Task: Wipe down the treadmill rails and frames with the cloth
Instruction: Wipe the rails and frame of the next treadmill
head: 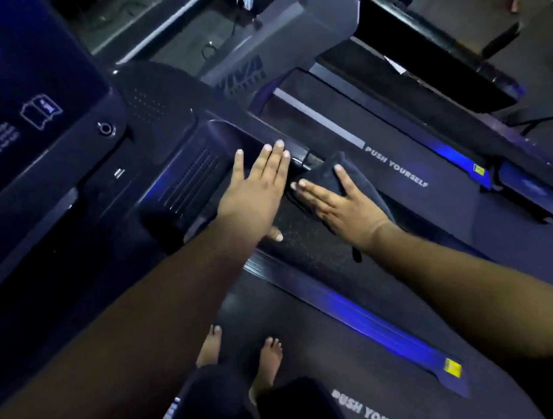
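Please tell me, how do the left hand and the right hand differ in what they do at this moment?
The left hand lies bare on the treadmill's handrail, while the right hand presses the dark cloth onto it. The left hand's fingers are close together; the right hand's thumb is spread wide from its fingers. The left hand sits nearer the console, the right hand farther along the rail. Both are flat, with straight fingers.

"PUSH YOURSELF" on the neighbouring treadmill belt (397, 166); "VIVA" on its motor cover (242, 72).
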A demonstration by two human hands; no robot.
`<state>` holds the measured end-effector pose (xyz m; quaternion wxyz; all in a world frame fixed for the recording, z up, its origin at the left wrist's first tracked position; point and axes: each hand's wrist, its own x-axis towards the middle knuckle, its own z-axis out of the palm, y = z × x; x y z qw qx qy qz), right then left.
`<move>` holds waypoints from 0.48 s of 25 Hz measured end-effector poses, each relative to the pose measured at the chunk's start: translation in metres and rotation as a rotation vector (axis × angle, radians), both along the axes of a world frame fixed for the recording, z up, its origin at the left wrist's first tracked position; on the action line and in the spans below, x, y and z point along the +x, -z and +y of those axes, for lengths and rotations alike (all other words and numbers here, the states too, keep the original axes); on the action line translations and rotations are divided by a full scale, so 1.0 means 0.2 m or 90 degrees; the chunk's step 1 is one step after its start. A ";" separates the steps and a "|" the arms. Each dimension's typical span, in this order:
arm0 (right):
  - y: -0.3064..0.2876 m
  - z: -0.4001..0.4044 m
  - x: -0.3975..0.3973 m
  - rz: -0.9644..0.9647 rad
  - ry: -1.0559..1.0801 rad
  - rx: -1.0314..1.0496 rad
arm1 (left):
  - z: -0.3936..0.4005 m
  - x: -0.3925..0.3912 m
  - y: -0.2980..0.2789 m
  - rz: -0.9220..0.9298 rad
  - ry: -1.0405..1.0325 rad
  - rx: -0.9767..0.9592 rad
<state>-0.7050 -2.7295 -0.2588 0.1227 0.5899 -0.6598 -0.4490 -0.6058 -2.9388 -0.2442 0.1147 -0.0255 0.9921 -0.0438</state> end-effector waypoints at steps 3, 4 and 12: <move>-0.01 0.12 0.05 -0.026 0.039 -0.065 | 0.00 0.00 0.02 -0.024 -0.007 0.021; -0.02 0.21 0.06 -0.041 0.042 -0.072 | -0.01 0.00 0.01 -0.028 -0.006 0.030; -0.08 -0.03 0.00 -0.125 0.052 -0.126 | 0.00 -0.02 -0.03 0.009 -0.016 -0.017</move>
